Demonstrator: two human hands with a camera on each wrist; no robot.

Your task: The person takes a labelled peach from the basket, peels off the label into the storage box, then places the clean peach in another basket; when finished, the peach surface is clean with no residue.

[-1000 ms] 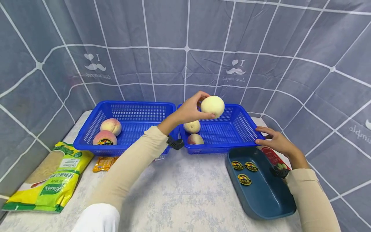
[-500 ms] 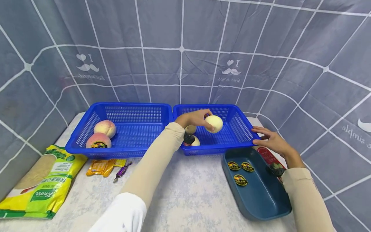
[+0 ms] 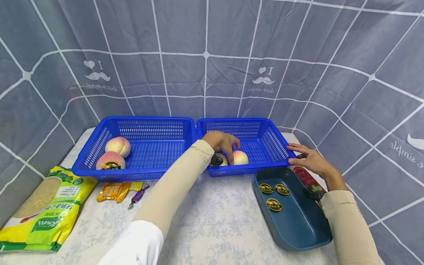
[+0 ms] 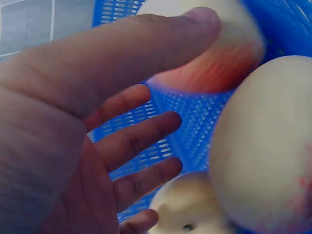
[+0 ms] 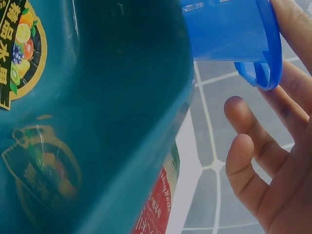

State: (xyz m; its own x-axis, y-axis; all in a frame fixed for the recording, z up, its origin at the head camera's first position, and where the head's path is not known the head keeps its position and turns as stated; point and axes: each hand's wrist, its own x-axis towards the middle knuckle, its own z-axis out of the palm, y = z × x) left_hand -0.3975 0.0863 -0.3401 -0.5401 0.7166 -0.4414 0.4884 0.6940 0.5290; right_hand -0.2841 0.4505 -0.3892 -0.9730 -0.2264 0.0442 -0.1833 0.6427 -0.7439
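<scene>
Your left hand (image 3: 224, 143) has its fingers spread, gripping nothing; the peach (image 3: 240, 157) lies in the right-hand blue basket (image 3: 232, 170) beside your thumb, contact unclear, two more peaches (image 4: 263, 146) crowding close. Your right hand (image 3: 311, 161) touches the basket's rim near the teal tray (image 3: 298, 217).

Kitchen-type nook w/ food pkg (image 3: 49, 209), curtain (image 3: 182, 33)

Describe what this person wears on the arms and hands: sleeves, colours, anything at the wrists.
Long beige fabric sleeves cover both forearms; a white cloth sleeve shows higher on the left arm. A small black perforated piece sits at each wrist. The left hand and right hand wear no gloves.
</scene>
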